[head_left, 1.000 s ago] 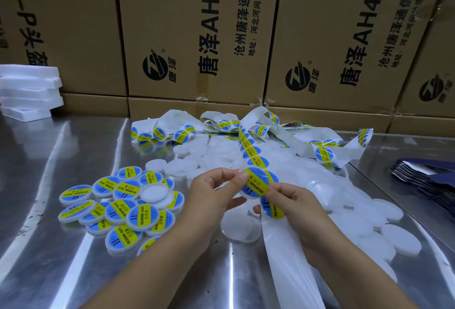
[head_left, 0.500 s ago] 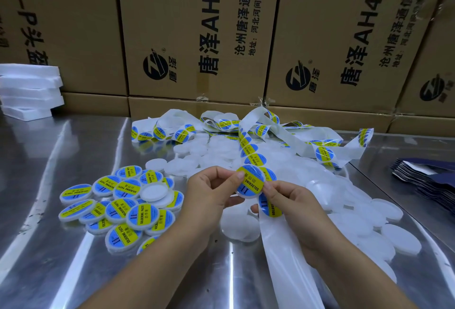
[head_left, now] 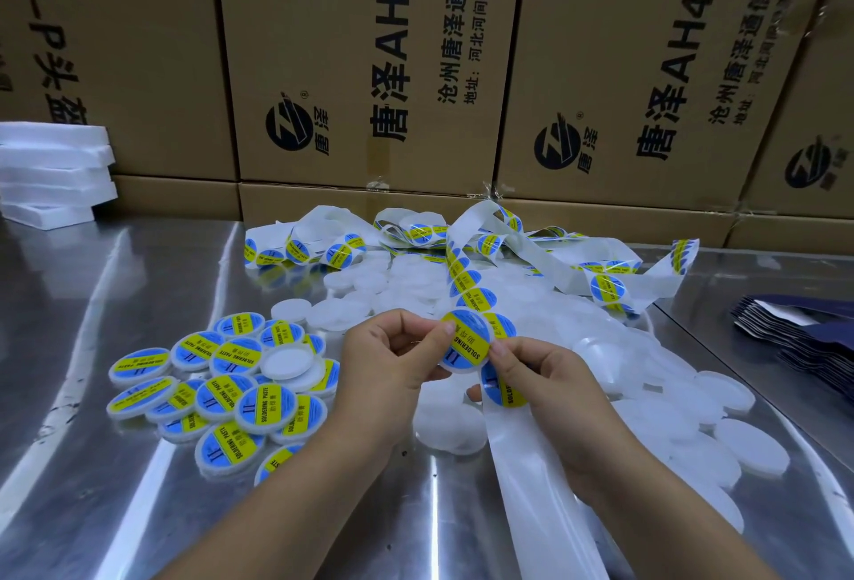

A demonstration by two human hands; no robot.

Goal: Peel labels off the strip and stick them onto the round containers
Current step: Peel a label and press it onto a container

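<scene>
Head view: the left grip (head_left: pixel 393 364) grasps a labelled round container (head_left: pixel 464 348) above the worktop (head_left: pixel 115 283), thumb on the label. The right grip (head_left: pixel 547 383) pinches its right edge, with the label strip (head_left: pixel 524 468) passing under that thumb. Labelled containers (head_left: pixel 222 378) lie piled to the left, bare white containers (head_left: pixel 670 399) to the right.

Bright, even light from above is filling the scene, and long white streaks of glare are running across the steel table (head_left: pixel 69 302). The pile of white containers (head_left: pixel 647 371) is washing out into a soft blur with few visible edges. The wide lens is bowing the cardboard boxes (head_left: pixel 351 48) outward, and their print is softening toward the frame's corners.
</scene>
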